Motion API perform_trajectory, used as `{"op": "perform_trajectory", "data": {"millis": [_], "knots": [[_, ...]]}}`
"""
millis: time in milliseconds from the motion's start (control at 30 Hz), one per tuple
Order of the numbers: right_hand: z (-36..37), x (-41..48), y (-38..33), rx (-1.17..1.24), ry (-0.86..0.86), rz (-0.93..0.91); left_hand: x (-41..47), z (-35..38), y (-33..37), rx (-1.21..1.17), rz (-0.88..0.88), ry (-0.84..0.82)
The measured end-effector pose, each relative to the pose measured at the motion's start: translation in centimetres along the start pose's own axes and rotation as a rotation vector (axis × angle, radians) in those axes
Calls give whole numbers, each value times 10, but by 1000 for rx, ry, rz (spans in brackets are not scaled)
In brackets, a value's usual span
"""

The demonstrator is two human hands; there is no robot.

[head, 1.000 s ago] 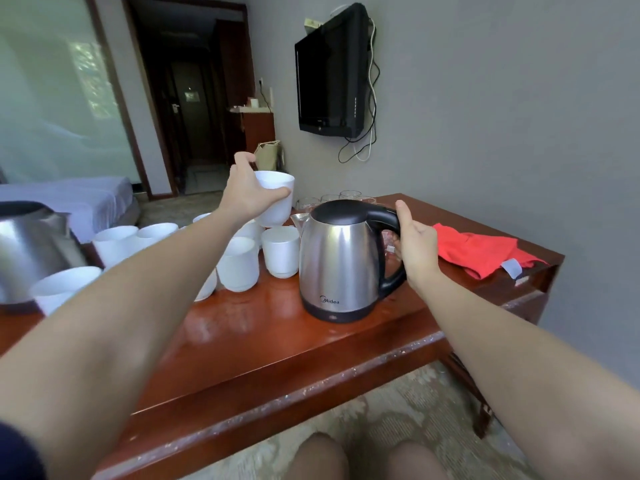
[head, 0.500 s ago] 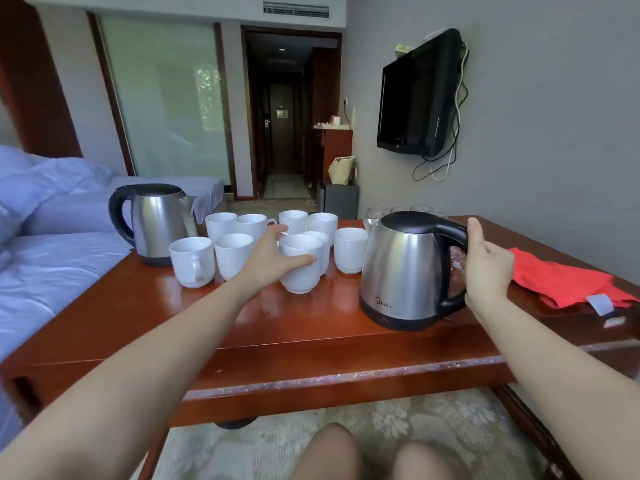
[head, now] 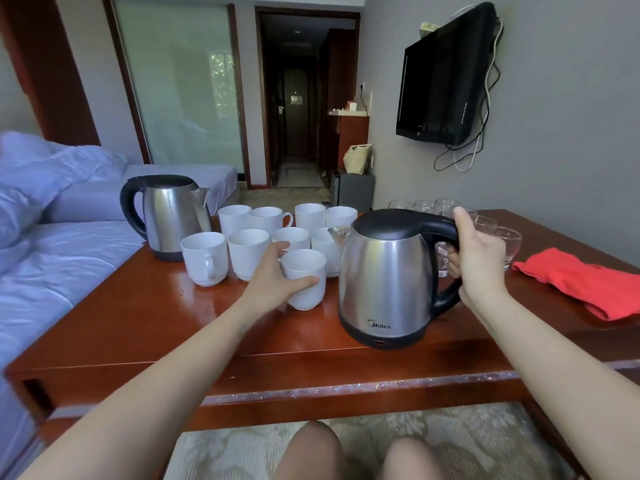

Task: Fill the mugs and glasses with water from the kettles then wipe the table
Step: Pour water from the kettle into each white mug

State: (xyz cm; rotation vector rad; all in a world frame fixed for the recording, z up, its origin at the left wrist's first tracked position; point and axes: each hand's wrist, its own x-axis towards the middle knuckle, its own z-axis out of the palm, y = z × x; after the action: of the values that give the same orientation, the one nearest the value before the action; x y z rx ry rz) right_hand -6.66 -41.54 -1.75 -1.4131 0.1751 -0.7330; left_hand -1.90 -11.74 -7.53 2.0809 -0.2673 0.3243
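Observation:
On the red-brown wooden table [head: 145, 337] stands a steel kettle [head: 384, 278] with a black lid. My right hand [head: 479, 258] grips its black handle. My left hand [head: 273, 275] holds a white mug [head: 306, 282] that stands on the table just left of the kettle's spout. Behind it stands a cluster of several white mugs [head: 247, 252]. A second steel kettle [head: 169, 214] stands at the far left. Several clear glasses [head: 498, 237] stand behind the near kettle, partly hidden by my right hand. A red cloth [head: 581, 280] lies at the right.
A bed with blue-white bedding [head: 45, 216] runs along the table's left side. A black TV [head: 446, 77] with hanging cables is on the right wall. My knees [head: 356, 452] are just below the table's front edge, over patterned carpet.
My left hand has brought the white mug down from the air and set it on the table in front of the cluster. My right hand has stayed on the kettle handle.

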Motion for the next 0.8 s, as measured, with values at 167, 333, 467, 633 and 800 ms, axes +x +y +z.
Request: {"op": "perform_trajectory", "data": {"millis": [167,333,467,633,800], "knots": [[14,0,-1,9,-48,24,-14,3,-5,65,78,107],[16,4,-2,22,-65,42,-59,22,13,14,331,192],[17,7,-9,0,-78,25,-70,35,23,75,420,144],[15,7,-21,-62,-60,-6,-65,34,29,116,434,104],[14,6,-23,-86,-28,3,-47,28,9,25,180,320]]}}
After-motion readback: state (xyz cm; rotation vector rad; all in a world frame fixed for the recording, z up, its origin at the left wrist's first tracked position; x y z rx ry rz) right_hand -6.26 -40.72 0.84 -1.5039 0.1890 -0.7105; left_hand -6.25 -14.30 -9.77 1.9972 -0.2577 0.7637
